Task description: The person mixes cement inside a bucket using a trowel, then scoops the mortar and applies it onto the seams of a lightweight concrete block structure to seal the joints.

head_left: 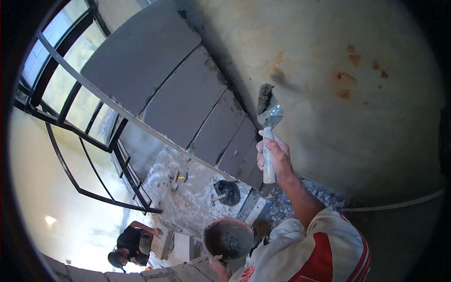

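My right hand (276, 155) is wrapped around the pale handle of a trowel (268, 149), whose blade points up toward the plastered wall (329, 127). A lump of grey mortar (265, 97) sits at the blade's far end, near the joint between that wall and the grey blocks (185, 96). Low in the view, my left hand (218, 266) grips the rim of a round bucket (210, 231). Wet grey mortar (232, 240) lies inside the bucket. Part of the left hand's fingers is hidden by the rim.
A black metal frame (120, 149) stands to the left. On the dusty floor are a hammer (175, 181), a dark tub (227, 192) and a pale block (183, 246). Rubble (317, 188) lies along the wall's base. Another person (134, 244) in dark clothes is at the lower left.
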`<state>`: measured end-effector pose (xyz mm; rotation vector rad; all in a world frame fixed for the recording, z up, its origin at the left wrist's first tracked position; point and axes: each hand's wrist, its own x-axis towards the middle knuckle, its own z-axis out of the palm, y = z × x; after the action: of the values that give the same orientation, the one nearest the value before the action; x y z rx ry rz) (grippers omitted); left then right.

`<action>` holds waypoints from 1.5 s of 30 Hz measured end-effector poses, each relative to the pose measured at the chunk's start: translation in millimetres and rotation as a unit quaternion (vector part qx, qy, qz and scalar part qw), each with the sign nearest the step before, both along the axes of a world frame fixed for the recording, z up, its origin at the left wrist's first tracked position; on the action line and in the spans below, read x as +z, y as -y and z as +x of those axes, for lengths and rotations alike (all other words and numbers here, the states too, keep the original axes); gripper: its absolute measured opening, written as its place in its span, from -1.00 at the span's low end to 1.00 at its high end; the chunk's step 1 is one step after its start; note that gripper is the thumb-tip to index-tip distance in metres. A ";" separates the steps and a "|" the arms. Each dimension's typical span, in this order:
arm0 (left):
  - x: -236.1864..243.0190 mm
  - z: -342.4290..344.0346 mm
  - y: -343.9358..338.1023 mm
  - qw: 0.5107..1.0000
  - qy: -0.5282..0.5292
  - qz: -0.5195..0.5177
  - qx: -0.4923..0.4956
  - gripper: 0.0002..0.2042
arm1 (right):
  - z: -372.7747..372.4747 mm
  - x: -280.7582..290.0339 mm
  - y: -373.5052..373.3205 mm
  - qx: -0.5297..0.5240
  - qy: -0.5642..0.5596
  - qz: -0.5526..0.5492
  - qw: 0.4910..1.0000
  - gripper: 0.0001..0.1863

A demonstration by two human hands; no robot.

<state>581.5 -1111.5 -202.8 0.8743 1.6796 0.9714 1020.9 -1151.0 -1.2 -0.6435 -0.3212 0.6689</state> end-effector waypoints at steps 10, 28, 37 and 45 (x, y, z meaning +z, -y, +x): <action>30.0 15.9 12.8 0.999 0.044 -0.007 0.006 -0.80 | 26.4 92.9 -21.7 -0.605 0.152 0.004 0.781 -0.36; 70.6 69.2 10.4 0.995 -0.051 -0.033 -0.084 -0.87 | 2.8 -79.8 -45.9 -0.239 0.368 -0.348 0.828 -0.41; 71.8 105.0 -31.1 0.987 0.096 0.018 -0.126 -0.66 | -42.8 -78.9 49.5 0.136 0.422 -0.359 0.821 -0.37; 70.7 96.6 -27.7 0.972 0.168 0.047 -0.156 -0.32 | -87.7 -92.2 11.9 0.407 0.581 -0.418 0.568 -0.52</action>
<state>678.0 -1083.9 -132.1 0.9435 1.1758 0.9260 933.2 -1162.9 -93.4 -1.9175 -1.6975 1.2246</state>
